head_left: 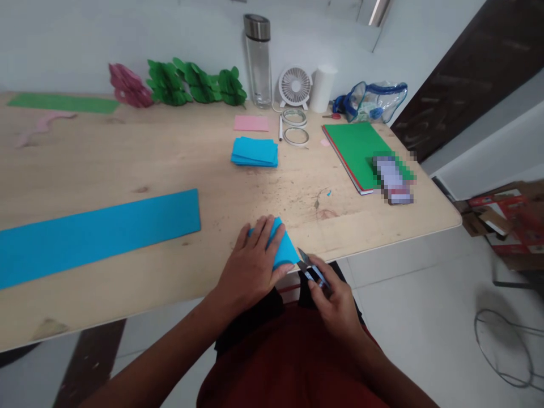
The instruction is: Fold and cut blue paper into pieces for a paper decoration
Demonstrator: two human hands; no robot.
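two hands are in use. the left hand [251,258] lies flat, fingers spread, pinning the blue paper piece [285,249] to the table [106,164]; the fingers cover part of it, and its pointed corner protrudes past the thumb. the right hand [338,303] grasps the snips [306,272], blades parted at that corner; i cannot tell whether they touch it.

i take the stack of blue slips [255,154] as reference. the piece lies on the wearer's side of the stack, slightly right. a blue scrap [328,193] lies right of the stack, also toward the wearer. the long blue strip [127,226] lies left of the stack and looks undivided.

status, by my judgement: partway. the green paper shapes [168,82], behind and left of the stack, appear finished; work on the piece appears incomplete, and the stacked slips look unshaped.
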